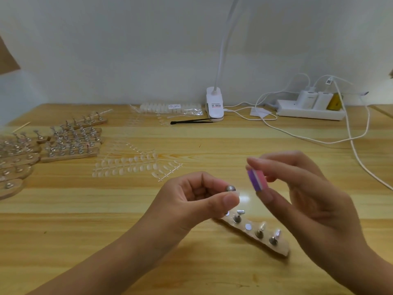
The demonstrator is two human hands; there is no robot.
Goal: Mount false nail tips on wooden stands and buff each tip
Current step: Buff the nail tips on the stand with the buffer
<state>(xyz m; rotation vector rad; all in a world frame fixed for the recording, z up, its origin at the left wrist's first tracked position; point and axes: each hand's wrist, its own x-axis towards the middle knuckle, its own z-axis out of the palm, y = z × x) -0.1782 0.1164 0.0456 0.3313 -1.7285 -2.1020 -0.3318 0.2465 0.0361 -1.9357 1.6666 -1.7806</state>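
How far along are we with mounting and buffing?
Seemingly done: far-left stands carry rows of mounted tips, though buffing there can't be judged. In hand: left hand pinches a holder with a tip; right hand holds the buffer. Left: the near stand has bare spots, and loose tips lie unmounted behind it.

A clip lamp, power strip and tweezers sit on the table.

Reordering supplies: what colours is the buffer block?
The small rectangular buffer block is purple and pink; head view.
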